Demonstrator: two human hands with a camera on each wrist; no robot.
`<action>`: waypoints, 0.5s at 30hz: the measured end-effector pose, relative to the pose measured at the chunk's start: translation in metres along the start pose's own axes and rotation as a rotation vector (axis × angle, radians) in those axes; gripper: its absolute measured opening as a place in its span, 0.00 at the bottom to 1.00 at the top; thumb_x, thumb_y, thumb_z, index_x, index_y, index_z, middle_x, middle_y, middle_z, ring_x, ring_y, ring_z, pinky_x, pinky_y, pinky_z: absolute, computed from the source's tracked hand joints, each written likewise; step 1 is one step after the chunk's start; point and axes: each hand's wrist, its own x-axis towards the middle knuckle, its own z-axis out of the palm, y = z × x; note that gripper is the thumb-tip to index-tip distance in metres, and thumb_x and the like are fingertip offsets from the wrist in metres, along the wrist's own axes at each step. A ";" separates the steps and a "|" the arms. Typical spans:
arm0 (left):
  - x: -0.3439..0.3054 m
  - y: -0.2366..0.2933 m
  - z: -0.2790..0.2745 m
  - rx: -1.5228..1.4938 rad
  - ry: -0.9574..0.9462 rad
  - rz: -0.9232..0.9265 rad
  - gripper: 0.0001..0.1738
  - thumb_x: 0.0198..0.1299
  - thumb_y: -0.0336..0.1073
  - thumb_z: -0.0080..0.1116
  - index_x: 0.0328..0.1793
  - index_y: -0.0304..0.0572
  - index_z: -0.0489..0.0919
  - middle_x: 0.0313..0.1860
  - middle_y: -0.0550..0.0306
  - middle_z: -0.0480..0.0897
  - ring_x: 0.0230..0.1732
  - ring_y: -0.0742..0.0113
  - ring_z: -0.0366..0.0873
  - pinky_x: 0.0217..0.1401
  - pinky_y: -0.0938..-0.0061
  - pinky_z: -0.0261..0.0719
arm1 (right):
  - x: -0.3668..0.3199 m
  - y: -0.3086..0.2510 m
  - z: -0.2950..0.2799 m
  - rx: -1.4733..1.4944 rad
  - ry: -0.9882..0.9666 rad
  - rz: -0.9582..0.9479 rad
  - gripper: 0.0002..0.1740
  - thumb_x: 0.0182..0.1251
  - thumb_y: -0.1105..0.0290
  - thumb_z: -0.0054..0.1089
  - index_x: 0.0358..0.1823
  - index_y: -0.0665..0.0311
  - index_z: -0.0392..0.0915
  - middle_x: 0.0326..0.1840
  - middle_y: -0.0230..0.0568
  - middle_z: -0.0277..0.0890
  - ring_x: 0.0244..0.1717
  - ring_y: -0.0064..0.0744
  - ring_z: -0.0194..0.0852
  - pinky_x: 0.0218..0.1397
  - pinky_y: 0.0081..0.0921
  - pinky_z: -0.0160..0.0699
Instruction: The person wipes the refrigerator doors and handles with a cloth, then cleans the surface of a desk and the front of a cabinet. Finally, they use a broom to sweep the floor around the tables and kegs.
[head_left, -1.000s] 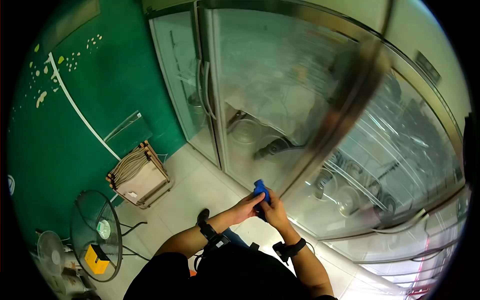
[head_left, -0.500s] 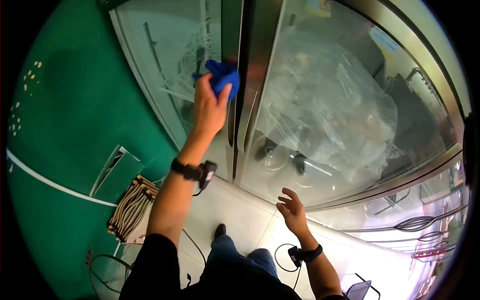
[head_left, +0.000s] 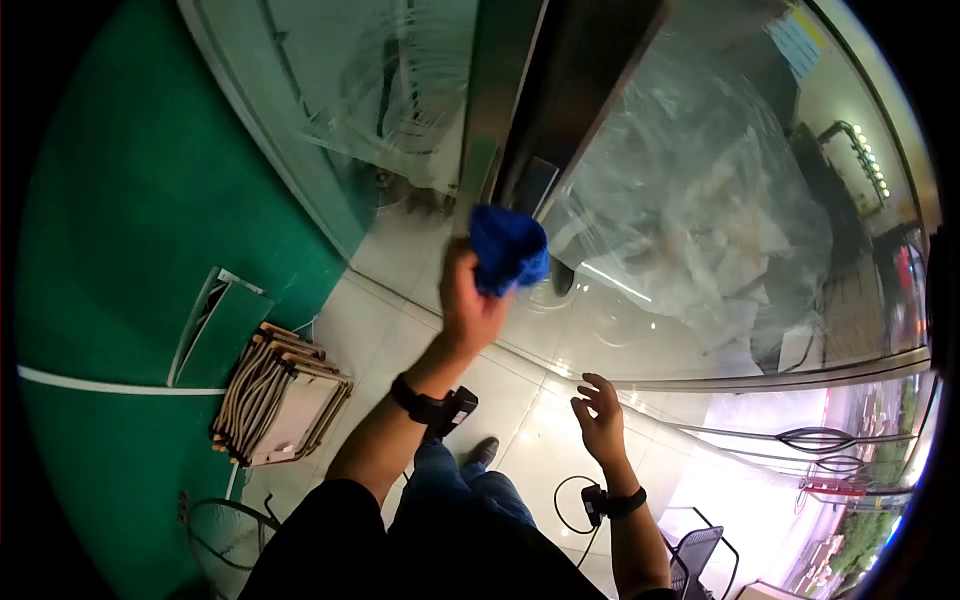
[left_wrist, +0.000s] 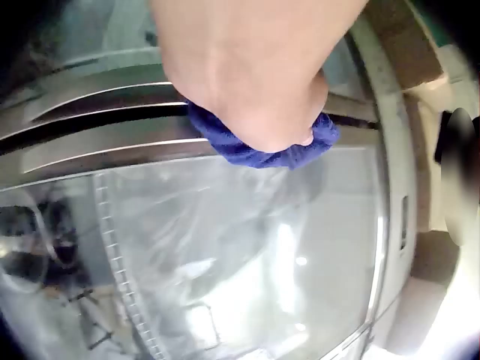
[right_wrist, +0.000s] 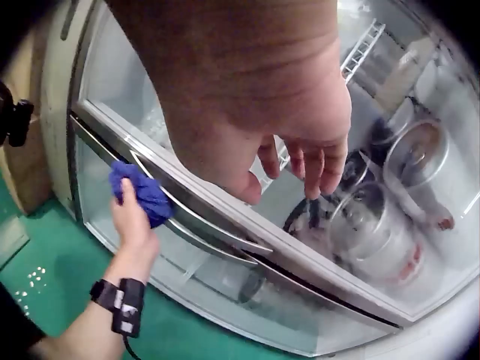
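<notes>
My left hand [head_left: 475, 305] grips a crumpled blue cloth [head_left: 508, 248], holding it at the metal frames where two glass doors meet. In the left wrist view the bunched cloth [left_wrist: 244, 152] overlaps the dark gap between the door frames, and the fingers are mostly hidden behind the hand. From the right wrist view, the cloth [right_wrist: 142, 195] lies by the long curved handles [right_wrist: 202, 206]. Off to the right, my right hand [head_left: 602, 425] hangs loosely with its fingers slightly bent. It holds nothing and is in front of the lower part of the right glass door [head_left: 690, 230].
Behind the glass are clear plastic sheeting [head_left: 720, 190] and see-through round containers [right_wrist: 364, 217]. Folded chairs [head_left: 285, 395] lean by the green wall [head_left: 110, 250] on the left. A dark mesh chair [head_left: 695, 555] stands at the lower right.
Both hands were at the cloth in front of the body. The right hand let go; the left carried the cloth up to the doors, then down and rightward along the frame.
</notes>
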 end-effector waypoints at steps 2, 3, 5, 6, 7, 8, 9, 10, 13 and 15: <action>0.055 0.011 -0.002 0.215 0.039 0.186 0.21 0.50 0.31 0.63 0.51 0.38 0.72 0.45 0.44 0.73 0.45 0.45 0.72 0.48 0.59 0.70 | -0.008 -0.003 -0.006 -0.003 0.036 0.043 0.21 0.60 0.79 0.60 0.56 0.68 0.70 0.56 0.48 0.71 0.54 0.41 0.76 0.51 0.30 0.78; 0.068 0.006 0.000 0.299 -0.020 0.243 0.21 0.48 0.30 0.62 0.50 0.39 0.73 0.46 0.44 0.73 0.46 0.45 0.71 0.49 0.58 0.69 | -0.011 0.000 -0.009 0.003 0.037 0.055 0.21 0.60 0.79 0.60 0.56 0.68 0.70 0.56 0.47 0.71 0.54 0.41 0.76 0.51 0.29 0.78; 0.047 -0.017 0.003 0.459 0.049 0.344 0.21 0.45 0.28 0.61 0.49 0.41 0.73 0.46 0.45 0.72 0.46 0.45 0.69 0.49 0.56 0.67 | -0.015 0.015 -0.009 0.014 0.025 0.060 0.22 0.62 0.78 0.59 0.58 0.68 0.68 0.58 0.46 0.71 0.56 0.40 0.76 0.53 0.30 0.77; 0.030 -0.032 -0.003 0.465 0.014 0.319 0.21 0.44 0.28 0.61 0.47 0.41 0.73 0.46 0.45 0.72 0.45 0.45 0.69 0.48 0.55 0.66 | -0.011 0.016 -0.008 0.017 0.031 0.059 0.22 0.62 0.78 0.59 0.58 0.68 0.68 0.58 0.46 0.71 0.56 0.40 0.76 0.53 0.30 0.77; 0.001 -0.056 -0.007 0.499 -0.061 0.242 0.20 0.43 0.27 0.61 0.46 0.40 0.72 0.46 0.44 0.72 0.45 0.45 0.69 0.46 0.55 0.67 | -0.009 0.020 -0.011 0.015 0.016 0.075 0.22 0.61 0.78 0.59 0.58 0.68 0.68 0.58 0.46 0.72 0.56 0.40 0.76 0.52 0.30 0.78; -0.034 -0.080 -0.021 0.562 -0.241 0.111 0.21 0.42 0.27 0.62 0.46 0.40 0.73 0.45 0.43 0.73 0.44 0.44 0.71 0.45 0.56 0.68 | -0.011 0.020 -0.007 0.013 0.004 0.090 0.22 0.61 0.78 0.60 0.58 0.68 0.68 0.57 0.46 0.72 0.55 0.39 0.76 0.52 0.31 0.78; -0.059 -0.088 -0.029 0.704 -0.370 0.049 0.21 0.42 0.25 0.61 0.46 0.39 0.73 0.43 0.42 0.74 0.45 0.42 0.72 0.46 0.56 0.70 | -0.008 0.022 -0.004 0.022 0.005 0.077 0.22 0.61 0.78 0.60 0.58 0.68 0.68 0.57 0.46 0.72 0.55 0.39 0.76 0.52 0.31 0.78; -0.080 -0.099 -0.038 0.598 -0.402 -0.105 0.21 0.42 0.22 0.60 0.46 0.37 0.72 0.44 0.42 0.74 0.47 0.40 0.72 0.49 0.55 0.72 | -0.012 0.026 -0.003 -0.013 -0.018 0.029 0.22 0.61 0.78 0.60 0.57 0.68 0.68 0.57 0.46 0.71 0.55 0.39 0.76 0.51 0.31 0.79; -0.070 -0.079 -0.050 0.379 -0.026 -0.271 0.24 0.48 0.20 0.59 0.54 0.33 0.67 0.48 0.42 0.72 0.49 0.47 0.73 0.56 0.60 0.71 | -0.009 0.017 -0.004 -0.090 0.005 -0.051 0.21 0.59 0.78 0.62 0.54 0.66 0.70 0.52 0.48 0.72 0.49 0.41 0.79 0.47 0.30 0.80; -0.002 -0.036 -0.036 0.244 0.031 -0.077 0.26 0.55 0.23 0.55 0.60 0.34 0.63 0.51 0.43 0.70 0.51 0.53 0.70 0.58 0.63 0.69 | -0.010 0.029 -0.002 -0.062 -0.012 -0.019 0.20 0.59 0.78 0.62 0.54 0.66 0.71 0.52 0.48 0.72 0.49 0.42 0.79 0.46 0.30 0.80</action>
